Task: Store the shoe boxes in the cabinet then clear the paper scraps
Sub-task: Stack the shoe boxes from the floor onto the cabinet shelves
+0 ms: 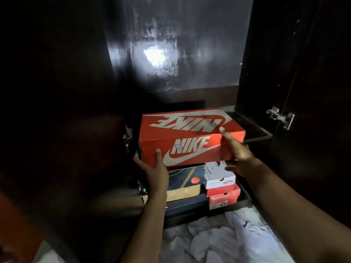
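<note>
- The orange shoe box [190,137] reads "NIKE" in pale letters on its lid (upside down from this view) and again on its front side, above a swoosh.
- Left hand [153,168] grips its lower left corner; right hand [235,150] clamps its right end.
- It sits at the open dark cabinet [266,73], above stacked boxes [220,185].
- White paper scraps [218,238] lie on the floor below.

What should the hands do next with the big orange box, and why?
Probably ease the orange shoe box forward and set it down on the boxes already in the cabinet. Both the left hand and right hand grip its near corners, it sits just above that stack, and white paper scraps still wait on the floor.
</note>
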{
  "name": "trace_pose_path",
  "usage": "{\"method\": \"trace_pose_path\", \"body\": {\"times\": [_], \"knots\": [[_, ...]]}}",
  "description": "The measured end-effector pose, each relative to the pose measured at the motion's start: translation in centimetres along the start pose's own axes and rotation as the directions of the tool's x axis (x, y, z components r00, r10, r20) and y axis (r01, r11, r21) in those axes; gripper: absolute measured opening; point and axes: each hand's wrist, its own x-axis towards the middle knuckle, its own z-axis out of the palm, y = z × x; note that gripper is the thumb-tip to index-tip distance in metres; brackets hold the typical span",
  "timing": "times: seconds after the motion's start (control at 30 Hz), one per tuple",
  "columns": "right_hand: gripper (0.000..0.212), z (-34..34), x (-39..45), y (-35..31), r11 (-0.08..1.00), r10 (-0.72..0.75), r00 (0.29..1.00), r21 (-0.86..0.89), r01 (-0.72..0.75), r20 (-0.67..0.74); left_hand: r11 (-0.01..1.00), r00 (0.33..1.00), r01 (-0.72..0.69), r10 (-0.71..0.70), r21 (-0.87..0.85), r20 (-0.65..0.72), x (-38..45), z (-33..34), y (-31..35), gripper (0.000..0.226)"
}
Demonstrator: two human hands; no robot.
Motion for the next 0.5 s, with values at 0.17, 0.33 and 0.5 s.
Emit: {"method": "trace_pose_path", "body": {"times": [0.17, 0.33, 0.5], "knots": [[0.122, 0.4, 1.1, 0.0, 0.957, -0.267, 0.964, -0.116, 0.267, 0.017, 0.985, 0.988, -0.151, 0.153, 0.079, -0.024, 1.2, 0.1, -0.2, 0.064], [0.116, 2.2, 3.1, -0.4, 0.946, -0.296, 0.954, -0.125, 0.299, 0.037, 0.986, 0.997, -0.078, 0.08, 0.144, -0.005, 2.9, 1.2, 0.8, 0.077], [0.14, 3.0, 5.7, -1.4, 0.905, -0.338, 0.941, -0.27, 0.328, 0.012, 0.982, 0.998, -0.019, 0.029, 0.188, -0.052, 4.2, 2.5, 0.7, 0.077]]}}
